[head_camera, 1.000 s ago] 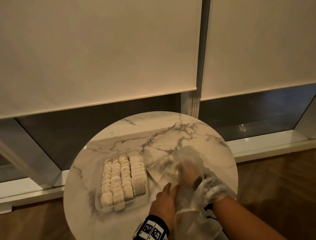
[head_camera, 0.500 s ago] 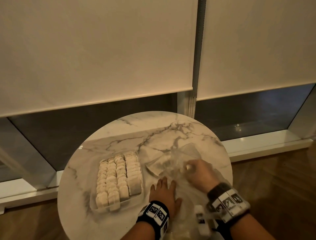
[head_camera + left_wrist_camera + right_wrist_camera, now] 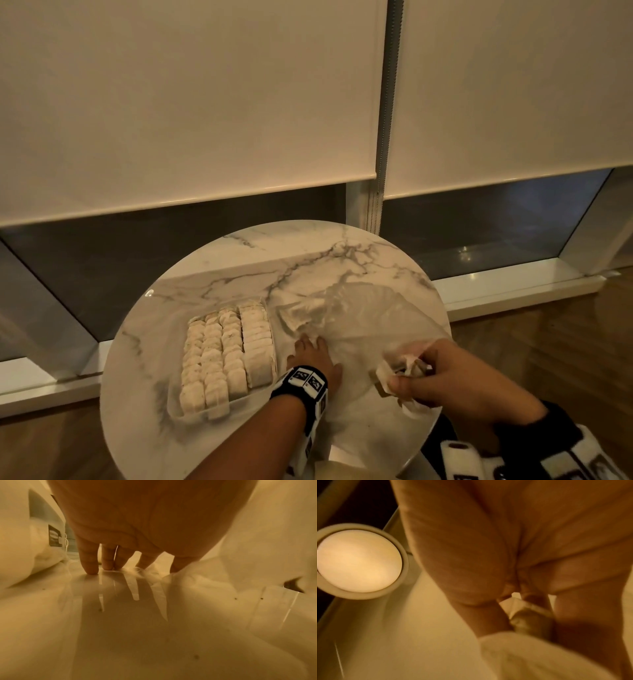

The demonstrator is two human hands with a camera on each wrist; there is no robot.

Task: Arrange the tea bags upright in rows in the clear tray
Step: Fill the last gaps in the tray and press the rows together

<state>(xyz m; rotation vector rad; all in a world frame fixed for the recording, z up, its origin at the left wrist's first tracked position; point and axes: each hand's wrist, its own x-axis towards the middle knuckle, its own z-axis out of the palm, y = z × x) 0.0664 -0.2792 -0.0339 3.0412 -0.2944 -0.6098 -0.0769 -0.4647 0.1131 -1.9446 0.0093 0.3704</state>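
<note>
A clear tray [image 3: 173, 409] on the round marble table [image 3: 239, 260] holds several rows of upright white tea bags [image 3: 227, 353]. Right of it lies a crumpled clear plastic bag [image 3: 363, 318] with a few tea bags [image 3: 298, 313] still inside at its left end. My left hand [image 3: 313, 356] presses flat on the bag's near edge, fingers [image 3: 89, 563] straight on the plastic. My right hand [image 3: 442, 373] is lifted at the table's right rim, its curled fingers pinching a small bunch of tea bags [image 3: 399, 371], seen close between thumb and fingers as tea bags [image 3: 527, 615].
The table stands against a low window with roller blinds [image 3: 205, 102] pulled most of the way down and a bead chain [image 3: 385, 137] between them. Wooden floor [image 3: 548, 342] lies to the right. A round lamp [image 3: 358, 561] shows in the right wrist view.
My right hand came out of the plastic bag and drew back to the right rim holding tea bags. The left hand flattened onto the bag's edge.
</note>
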